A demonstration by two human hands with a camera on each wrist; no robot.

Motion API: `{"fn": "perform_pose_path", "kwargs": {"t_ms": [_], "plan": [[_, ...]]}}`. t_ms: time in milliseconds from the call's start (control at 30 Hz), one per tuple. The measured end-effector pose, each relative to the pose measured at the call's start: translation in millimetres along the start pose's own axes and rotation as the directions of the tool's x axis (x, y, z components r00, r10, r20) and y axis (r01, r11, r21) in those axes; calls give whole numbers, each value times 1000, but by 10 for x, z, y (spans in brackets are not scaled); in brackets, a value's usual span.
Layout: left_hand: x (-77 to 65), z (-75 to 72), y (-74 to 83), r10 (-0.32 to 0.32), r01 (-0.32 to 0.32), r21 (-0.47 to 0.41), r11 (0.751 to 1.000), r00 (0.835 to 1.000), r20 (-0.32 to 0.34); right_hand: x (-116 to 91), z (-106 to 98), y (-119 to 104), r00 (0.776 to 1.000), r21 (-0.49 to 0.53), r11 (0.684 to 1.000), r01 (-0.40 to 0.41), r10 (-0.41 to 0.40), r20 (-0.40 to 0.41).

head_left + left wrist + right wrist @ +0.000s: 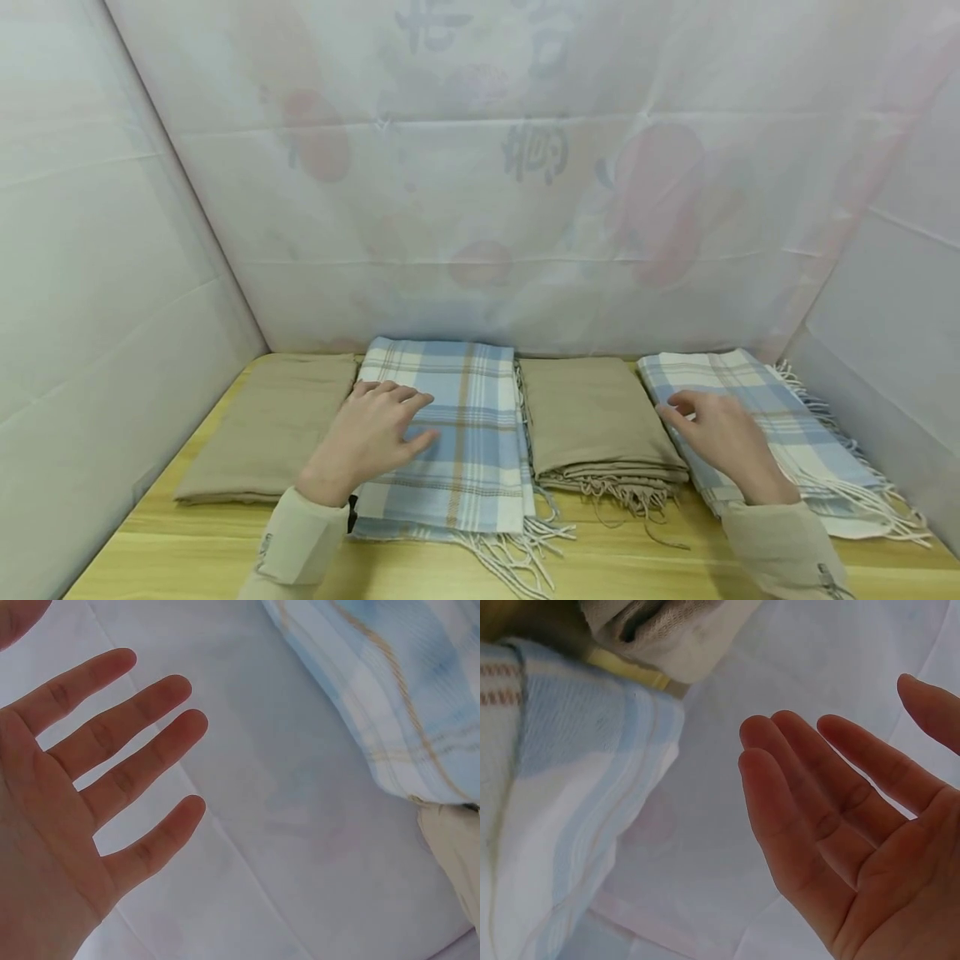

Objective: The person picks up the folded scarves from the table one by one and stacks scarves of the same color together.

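Two blue-and-white plaid scarves and two tan scarves lie folded in a row on the table. My left hand point(375, 429), fingers spread and holding nothing, is over the left plaid scarf point(450, 475), close to the edge of the left tan scarf point(270, 425). Over the right plaid scarf point(795, 425) is my right hand point(716, 429), its fingers loosely bent with nothing in them. Between the hands lies the other tan scarf point(596, 412), fringe toward me. In the wrist views, the left palm point(60, 832) and right palm point(907, 877) show bare.
The wooden table point(187, 550) runs along the front of the row. A pale cloth wall point(480, 208) with faint printed marks rises right behind the scarves, and further cloth walls close off the left point(97, 292) and right sides. Loose fringe point(517, 554) hangs off the left plaid scarf.
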State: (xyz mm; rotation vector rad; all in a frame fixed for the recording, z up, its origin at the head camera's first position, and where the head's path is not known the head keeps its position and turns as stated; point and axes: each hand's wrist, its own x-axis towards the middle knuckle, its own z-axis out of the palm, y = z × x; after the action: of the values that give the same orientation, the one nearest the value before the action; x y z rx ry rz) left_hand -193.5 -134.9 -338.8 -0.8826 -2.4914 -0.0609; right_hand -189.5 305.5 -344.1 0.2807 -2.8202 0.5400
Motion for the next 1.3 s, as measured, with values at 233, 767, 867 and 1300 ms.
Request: {"fn": "perform_pose_path", "kwargs": {"t_ms": [233,767,867,1300], "plan": [[60,17,75,19,-19,2,1000,1000,-15,8,19,-14,1000,-15,1000,3,-3,4],[231,30,214,38,-37,-31,999,999,35,-4,16,-19,1000,-23,1000,-8,8,14],[248,32,233,37,-35,-36,999,998,46,-7,19,-20,1000,-25,1000,-12,13,18],[344,51,274,72,-71,-28,997,997,39,-6,39,-24,999,-13,1000,-27,28,37]]}}
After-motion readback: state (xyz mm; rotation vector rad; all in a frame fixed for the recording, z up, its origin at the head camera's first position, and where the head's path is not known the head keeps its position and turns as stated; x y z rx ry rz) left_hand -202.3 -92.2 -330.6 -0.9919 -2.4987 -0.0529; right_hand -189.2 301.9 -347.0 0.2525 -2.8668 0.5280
